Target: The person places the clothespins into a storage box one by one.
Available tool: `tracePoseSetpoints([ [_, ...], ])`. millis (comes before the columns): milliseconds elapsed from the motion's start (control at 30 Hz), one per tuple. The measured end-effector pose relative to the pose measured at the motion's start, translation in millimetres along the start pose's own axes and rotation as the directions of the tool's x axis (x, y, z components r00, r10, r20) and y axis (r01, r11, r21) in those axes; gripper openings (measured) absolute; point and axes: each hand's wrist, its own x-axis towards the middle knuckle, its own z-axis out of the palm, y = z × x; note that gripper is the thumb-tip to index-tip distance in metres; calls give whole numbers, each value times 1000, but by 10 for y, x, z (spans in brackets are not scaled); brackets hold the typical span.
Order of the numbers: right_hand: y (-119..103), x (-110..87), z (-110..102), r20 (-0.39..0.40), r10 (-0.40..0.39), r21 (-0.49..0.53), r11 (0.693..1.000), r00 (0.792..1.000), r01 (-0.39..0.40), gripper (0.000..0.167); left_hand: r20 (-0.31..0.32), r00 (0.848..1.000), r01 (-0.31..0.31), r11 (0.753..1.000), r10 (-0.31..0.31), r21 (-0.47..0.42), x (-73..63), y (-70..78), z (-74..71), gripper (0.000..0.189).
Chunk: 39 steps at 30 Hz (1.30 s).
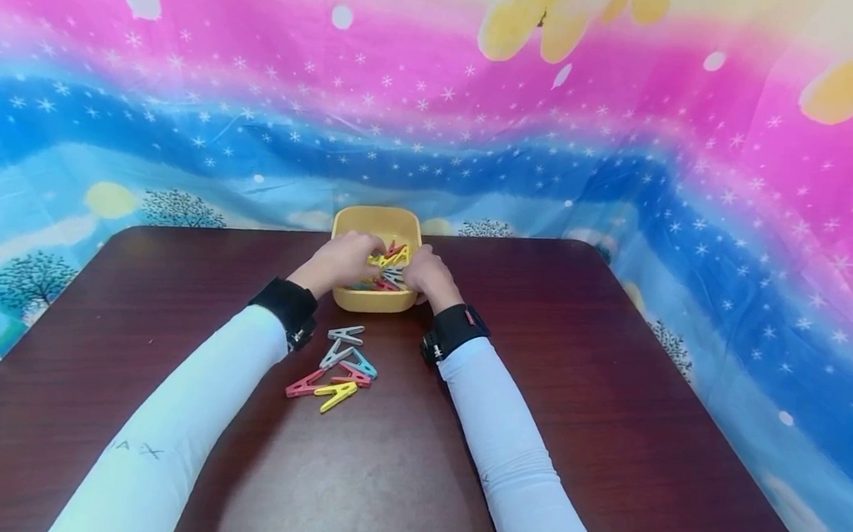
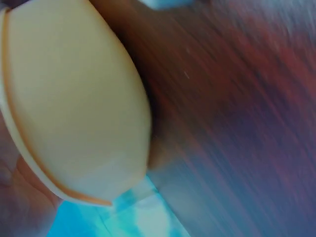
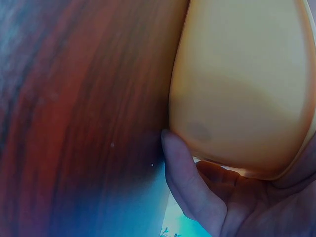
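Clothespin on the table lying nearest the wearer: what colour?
Yellow; that clothespin shows best in the head view.

Yellow bin (image 1: 371, 302): 1
Left hand (image 1: 340, 261): 1
Right hand (image 1: 433, 276): 1
Table (image 1: 590, 379): 1
Loose grey pegs (image 1: 346, 336): 2
Loose red pegs (image 1: 302, 385): 2
Loose blue peg (image 1: 363, 364): 1
Loose yellow peg (image 1: 341, 391): 1
Pegs in bin (image 1: 395, 257): several; partly hand-covered, uncountable from here

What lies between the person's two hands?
Yellow, red and grey clothespins, jumbled inside the yellow bin. The head view shows them between the left hand and the right hand.
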Motion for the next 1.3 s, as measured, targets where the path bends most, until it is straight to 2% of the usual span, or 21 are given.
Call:
tracePoseSetpoints([
  [167,-30,-19,-3,16,5,1,1000,1000,-5,71,-57,998,-37,997,33,-69,-119,68,-44,46],
  [300,-43,-20,16,13,5,-1,1000,1000,-5,69,-85,994,-78,994,72,-71,-295,137,-151,46],
  [400,-49,-5,41,-16,9,-10,1000,1000,-9,68,-77,991,-117,990,111,-80,-455,199,-255,45],
  [567,-46,-3,29,-54,0,-16,1000,999,-1,69,-30,986,-168,979,166,-118,-651,295,-383,40],
  [733,-25,-16,9,-30,1,-15,1000,1000,-1,69,50,980,-185,974,193,-130,-759,396,-385,41],
  [833,-12,-24,11,-23,-1,-9,1000,1000,1,69,81,977,-185,975,196,-126,-797,435,-355,42],
  [1067,13,-33,20,-51,-31,-1,1000,998,31,63,104,975,-184,975,197,-122,-823,446,-319,41],
  [1300,34,-21,53,-66,-25,-5,1000,997,25,62,200,968,-137,985,155,-102,-908,465,-298,44],
])
